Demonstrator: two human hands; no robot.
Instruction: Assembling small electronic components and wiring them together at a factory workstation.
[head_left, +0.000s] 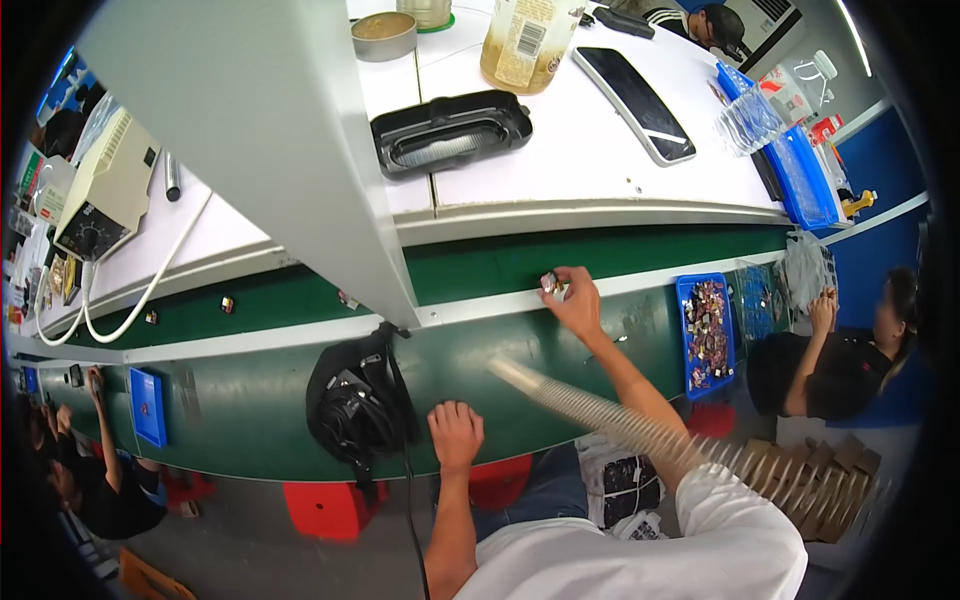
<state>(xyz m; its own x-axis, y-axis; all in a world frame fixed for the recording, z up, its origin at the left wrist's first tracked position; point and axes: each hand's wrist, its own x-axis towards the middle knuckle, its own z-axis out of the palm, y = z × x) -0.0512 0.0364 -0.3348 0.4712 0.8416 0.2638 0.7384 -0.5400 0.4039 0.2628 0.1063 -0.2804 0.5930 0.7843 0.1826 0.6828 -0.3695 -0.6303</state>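
My right hand [573,298] reaches over the pale rail in front of the dark green conveyor strip. Thumb and fingers pinch a small electronic part [549,283], silver and pinkish with a dark edge; its exact kind is too small to tell. My left hand [456,435] rests near the front edge of the green worktable [500,390], its fingers curled in and no object showing in it. To its left sits a black bag-like bundle [360,405] with a cable hanging down. Similar small parts [228,304] lie spaced along the conveyor strip [470,268].
A blue tray [689,340] of many small parts stands right, by a seated person [835,350]. A coiled hose [600,410] stretches above my right forearm. A grey post [290,130] rises left. The white shelf [560,170] holds a phone [635,105] and a black case [450,132].
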